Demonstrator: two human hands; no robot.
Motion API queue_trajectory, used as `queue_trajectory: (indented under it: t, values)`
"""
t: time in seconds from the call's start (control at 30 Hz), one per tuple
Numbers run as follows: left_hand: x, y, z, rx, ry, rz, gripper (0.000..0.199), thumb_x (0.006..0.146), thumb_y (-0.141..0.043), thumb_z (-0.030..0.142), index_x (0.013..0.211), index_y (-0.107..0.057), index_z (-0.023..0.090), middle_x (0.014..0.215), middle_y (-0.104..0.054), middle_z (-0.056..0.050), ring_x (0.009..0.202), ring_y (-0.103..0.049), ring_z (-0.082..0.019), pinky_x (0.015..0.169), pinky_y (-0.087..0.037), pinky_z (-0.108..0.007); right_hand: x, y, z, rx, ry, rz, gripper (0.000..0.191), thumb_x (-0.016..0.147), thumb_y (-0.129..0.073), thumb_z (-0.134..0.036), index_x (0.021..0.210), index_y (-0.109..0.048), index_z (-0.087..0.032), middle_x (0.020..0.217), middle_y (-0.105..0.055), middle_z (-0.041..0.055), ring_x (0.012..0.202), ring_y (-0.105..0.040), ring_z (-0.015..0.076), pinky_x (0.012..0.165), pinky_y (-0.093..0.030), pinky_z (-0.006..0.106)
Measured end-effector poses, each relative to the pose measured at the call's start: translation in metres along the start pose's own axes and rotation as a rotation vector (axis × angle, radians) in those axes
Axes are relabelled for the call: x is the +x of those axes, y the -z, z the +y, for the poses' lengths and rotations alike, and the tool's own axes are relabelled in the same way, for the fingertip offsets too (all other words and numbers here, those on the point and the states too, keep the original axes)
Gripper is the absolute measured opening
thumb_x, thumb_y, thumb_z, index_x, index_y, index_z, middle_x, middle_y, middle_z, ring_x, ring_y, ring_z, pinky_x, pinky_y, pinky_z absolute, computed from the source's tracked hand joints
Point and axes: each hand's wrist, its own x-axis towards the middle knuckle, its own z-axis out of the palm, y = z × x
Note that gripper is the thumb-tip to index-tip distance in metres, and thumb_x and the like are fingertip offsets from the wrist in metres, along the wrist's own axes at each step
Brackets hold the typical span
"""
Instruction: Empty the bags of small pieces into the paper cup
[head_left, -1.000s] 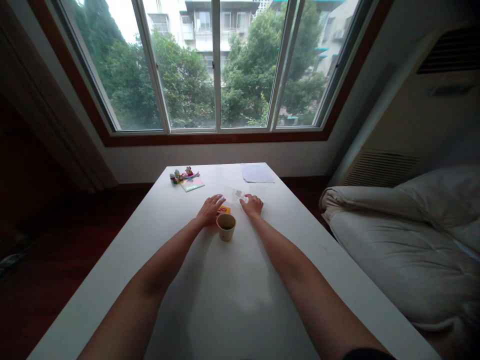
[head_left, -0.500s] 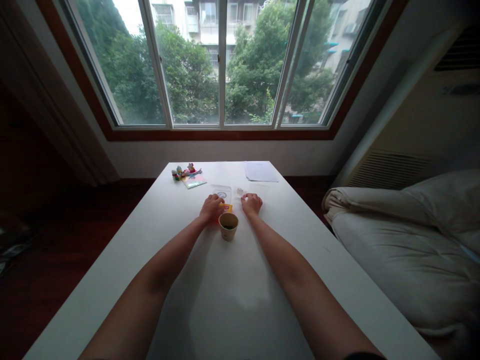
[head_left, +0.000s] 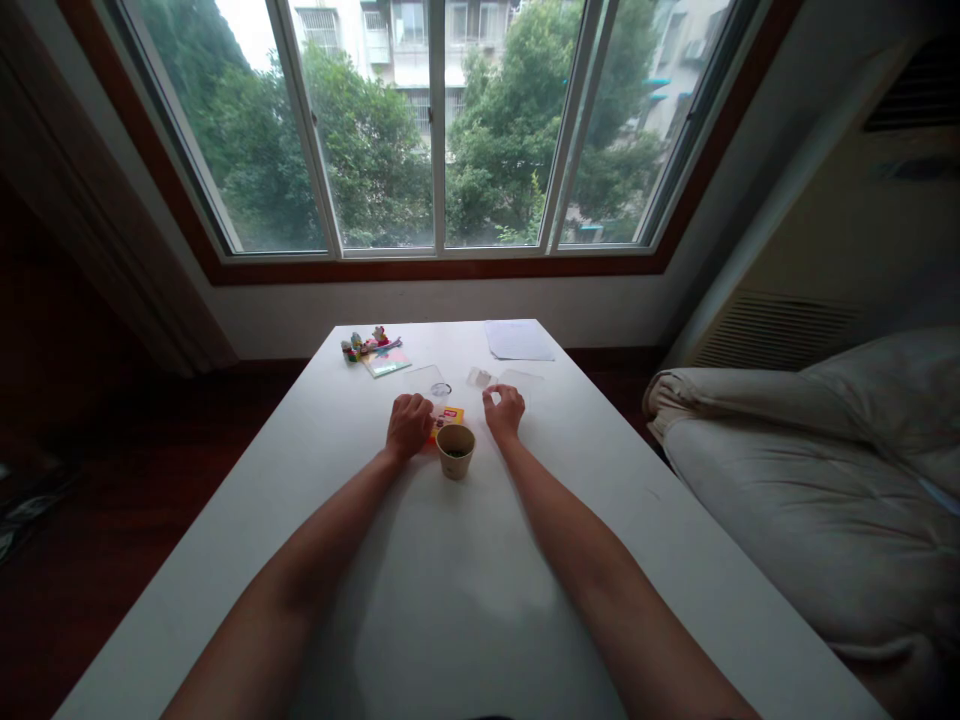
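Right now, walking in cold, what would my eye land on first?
Probably the wide window at the far side, green trees showing through it. On the white table, a brown cup stands roughly between the left hand and the right hand, a yellow packet just behind it. Colourful trinkets sit near the table's far left corner.

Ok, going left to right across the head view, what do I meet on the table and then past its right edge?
Colourful figurines, left hand, paper cup, right hand, pale padded furniture.
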Motion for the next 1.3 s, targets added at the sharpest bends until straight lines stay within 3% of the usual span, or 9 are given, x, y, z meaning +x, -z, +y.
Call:
queue_trajectory:
  t: [0.1, 0.23, 0.4, 0.53, 0.67, 0.9, 1.03, 1.13, 1.3]
  values:
    - [-0.012, 0.003, -0.002, 0.022, -0.031, 0.003, 0.011, 0.09, -0.053, 0.02, 0.093, -0.063, 0.023, 0.097, -0.06, -0.009, 0.097, -0.053, -0.027, 0.094, -0.042, -0.046, -0.003, 0.0, -0.009, 0.088, 0.087, 0.038, 0.017, 0.088, -0.056, -0.03, 0.094, -0.068, -0.02, 0.105, -0.064, 0.0093, 0.105, -0.053, 0.026, 0.103, -0.034, 0.041]
    - [-0.017, 0.007, -0.002, -0.008, 0.02, 0.097, 0.015, 0.093, -0.054, 0.028, 0.103, -0.064, 0.023, 0.11, -0.061, -0.01, 0.106, -0.054, -0.028, 0.097, -0.042, -0.045, -0.01, -0.002, -0.02, 0.138, 0.188, -0.034, 0.012, 0.086, -0.056, -0.025, 0.092, -0.066, -0.021, 0.103, -0.064, 0.0077, 0.106, -0.053, 0.0252, 0.101, -0.036, 0.039]
    - [-0.014, 0.019, -0.007, -0.046, 0.125, 0.236, 0.04, 0.092, -0.058, 0.039, 0.128, -0.055, 0.022, 0.139, -0.051, -0.015, 0.133, -0.043, -0.032, 0.111, -0.035, -0.05, -0.015, -0.003, -0.02, 0.113, 0.205, -0.158, 0.007, 0.084, -0.058, -0.023, 0.085, -0.065, -0.021, 0.098, -0.064, 0.0073, 0.1, -0.054, 0.0247, 0.095, -0.04, 0.037]
    - [-0.015, 0.025, -0.017, -0.043, 0.139, 0.185, 0.075, 0.087, -0.065, 0.052, 0.149, -0.034, 0.022, 0.152, -0.039, -0.017, 0.142, -0.034, -0.036, 0.117, -0.027, -0.056, -0.017, -0.004, -0.017, 0.096, 0.224, -0.221, 0.006, 0.084, -0.061, -0.025, 0.082, -0.065, -0.021, 0.097, -0.064, 0.0066, 0.099, -0.054, 0.0237, 0.094, -0.041, 0.036]
    - [-0.018, 0.026, -0.022, -0.021, 0.116, 0.124, 0.089, 0.082, -0.069, 0.057, 0.154, -0.029, 0.023, 0.15, -0.041, -0.018, 0.141, -0.036, -0.037, 0.119, -0.025, -0.056, -0.019, -0.008, -0.015, 0.077, 0.207, -0.254, 0.019, 0.088, -0.063, -0.036, 0.076, -0.062, -0.022, 0.095, -0.064, 0.0064, 0.098, -0.054, 0.0233, 0.093, -0.04, 0.035]
    - [-0.019, 0.02, -0.016, -0.016, 0.065, 0.108, 0.074, 0.085, -0.07, 0.045, 0.15, -0.04, 0.023, 0.136, -0.051, -0.016, 0.127, -0.049, -0.034, 0.11, -0.04, -0.05, -0.017, -0.013, -0.008, 0.089, 0.173, -0.236, 0.044, 0.098, -0.049, -0.052, 0.066, -0.054, -0.022, 0.086, -0.063, 0.0064, 0.09, -0.055, 0.0216, 0.09, -0.041, 0.034]
    - [-0.02, 0.018, -0.014, -0.05, 0.043, 0.047, 0.042, 0.092, -0.061, 0.034, 0.133, -0.057, 0.025, 0.125, -0.06, -0.011, 0.113, -0.057, -0.028, 0.1, -0.048, -0.045, -0.017, -0.013, -0.008, 0.103, 0.15, -0.217, 0.044, 0.096, -0.049, -0.054, 0.066, -0.053, -0.023, 0.081, -0.063, 0.0055, 0.086, -0.056, 0.0216, 0.086, -0.042, 0.034]
    - [-0.022, 0.016, -0.013, -0.09, 0.025, 0.002, 0.024, 0.095, -0.056, 0.03, 0.117, -0.064, 0.026, 0.119, -0.063, -0.008, 0.108, -0.06, -0.025, 0.093, -0.052, -0.041, -0.018, -0.012, -0.009, 0.126, 0.119, -0.199, 0.034, 0.093, -0.053, -0.054, 0.08, -0.06, -0.023, 0.086, -0.066, 0.0045, 0.088, -0.058, 0.0223, 0.087, -0.043, 0.035]
    - [-0.022, 0.012, -0.012, -0.115, 0.006, -0.013, 0.03, 0.088, -0.066, 0.033, 0.117, -0.064, 0.026, 0.127, -0.062, -0.008, 0.117, -0.058, -0.027, 0.103, -0.049, -0.046, -0.019, -0.011, -0.01, 0.157, 0.107, -0.222, 0.034, 0.091, -0.056, -0.044, 0.118, -0.064, -0.026, 0.095, -0.07, 0.0036, 0.094, -0.063, 0.0233, 0.093, -0.044, 0.039]
